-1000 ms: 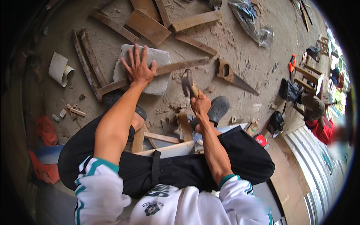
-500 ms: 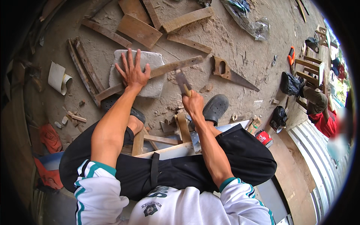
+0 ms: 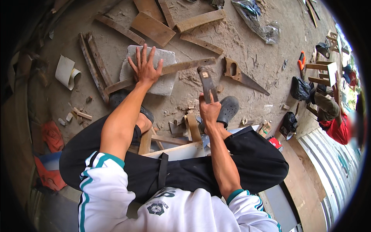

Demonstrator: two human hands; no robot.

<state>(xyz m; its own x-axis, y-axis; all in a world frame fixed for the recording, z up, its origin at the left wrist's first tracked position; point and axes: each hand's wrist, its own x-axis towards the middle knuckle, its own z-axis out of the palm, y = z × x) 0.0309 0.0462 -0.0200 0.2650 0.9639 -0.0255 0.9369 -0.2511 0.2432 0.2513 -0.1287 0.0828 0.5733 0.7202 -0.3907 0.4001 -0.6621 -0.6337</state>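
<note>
My left hand [image 3: 147, 71] lies with fingers spread over a long narrow wooden strip [image 3: 185, 66]. The strip rests across a pale, rough block [image 3: 164, 86], and my fingertips reach onto the block's top. In my right hand [image 3: 210, 113] is a claw hammer [image 3: 207, 84], its dark metal head seen from above. My fingers are closed round its handle, which is mostly hidden beneath the head. The hammer is raised near the strip's right end, apart from it. A handsaw [image 3: 241, 77] with a wooden handle lies on the ground to the right of the strip.
Boards [image 3: 153, 29] and wood pieces lie at the far side. A wooden frame [image 3: 174, 149] stands before my lap. Plastic wrapping [image 3: 266, 31], a black bag [image 3: 300, 89] and a curled pale sheet [image 3: 66, 73] lie around. Another person in a red top [image 3: 335, 129] sits at right.
The hammer has come up and tilted back, so its head now shows from above. My left hand stays on the strip. The whole view has shifted slightly.
</note>
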